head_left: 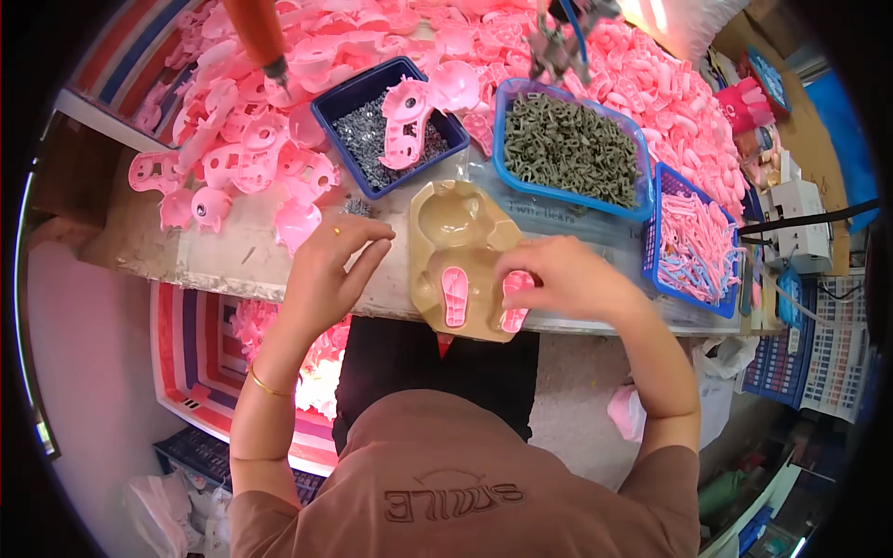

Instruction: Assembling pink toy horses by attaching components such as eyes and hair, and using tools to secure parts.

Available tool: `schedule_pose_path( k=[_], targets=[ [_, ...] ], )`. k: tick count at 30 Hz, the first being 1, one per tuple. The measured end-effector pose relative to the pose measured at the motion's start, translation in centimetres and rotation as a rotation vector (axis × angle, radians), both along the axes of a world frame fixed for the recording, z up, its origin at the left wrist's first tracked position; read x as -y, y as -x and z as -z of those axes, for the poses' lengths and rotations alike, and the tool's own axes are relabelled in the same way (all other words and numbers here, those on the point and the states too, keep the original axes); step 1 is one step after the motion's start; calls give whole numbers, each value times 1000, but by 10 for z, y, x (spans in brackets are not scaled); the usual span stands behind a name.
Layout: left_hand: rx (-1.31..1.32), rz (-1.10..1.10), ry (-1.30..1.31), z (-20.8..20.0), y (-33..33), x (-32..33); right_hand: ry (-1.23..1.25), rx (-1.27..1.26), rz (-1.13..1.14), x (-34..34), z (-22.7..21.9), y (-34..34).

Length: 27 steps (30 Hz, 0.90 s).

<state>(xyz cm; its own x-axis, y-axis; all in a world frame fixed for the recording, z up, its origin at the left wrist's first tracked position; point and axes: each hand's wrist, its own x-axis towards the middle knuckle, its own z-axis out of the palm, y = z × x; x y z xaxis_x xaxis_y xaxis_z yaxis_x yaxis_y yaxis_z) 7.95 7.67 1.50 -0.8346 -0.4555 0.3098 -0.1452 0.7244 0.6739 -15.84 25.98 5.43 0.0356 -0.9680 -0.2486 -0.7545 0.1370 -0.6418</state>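
Observation:
On the near edge of the table lies a tan moulded fixture with rounded hollows. A small sole-shaped pink plastic part sits in its left lower hollow. A second pink plastic part is at the right lower hollow, where the bent fingers of my right hand grip its upper end and partly hide it. My left hand hovers left of the fixture, thumb and forefinger apart, with nothing visible between them. A blue bin of small metal screws stands beyond it, a pink shell part lying across the bin.
Pink shells heap up across the back. A blue-rimmed tub holds grey-green pieces; right of it a blue basket holds pink and blue sticks. An orange tool and a metal fitting hang overhead. A striped box stands below left.

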Motion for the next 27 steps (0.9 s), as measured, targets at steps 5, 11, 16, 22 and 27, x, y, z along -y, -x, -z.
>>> schedule_pose_path(
  k=[5, 11, 16, 22, 27],
  targets=[
    [-47, -37, 103, 7, 12, 15, 95, -175, 56, -10, -17, -21],
    [-109, 8, 128, 6, 25, 4, 528, -217, 214, 65, 37, -21],
    [-65, 1, 159, 6, 18, -2, 658, -485, 280, 112, 64, -37],
    [-162, -95, 127, 12, 4, -1, 758, -100, 386, 105, 66, -43],
    [-281, -217, 83, 0, -1, -2, 619, 159, 444, 53, 39, -46]
  ],
)
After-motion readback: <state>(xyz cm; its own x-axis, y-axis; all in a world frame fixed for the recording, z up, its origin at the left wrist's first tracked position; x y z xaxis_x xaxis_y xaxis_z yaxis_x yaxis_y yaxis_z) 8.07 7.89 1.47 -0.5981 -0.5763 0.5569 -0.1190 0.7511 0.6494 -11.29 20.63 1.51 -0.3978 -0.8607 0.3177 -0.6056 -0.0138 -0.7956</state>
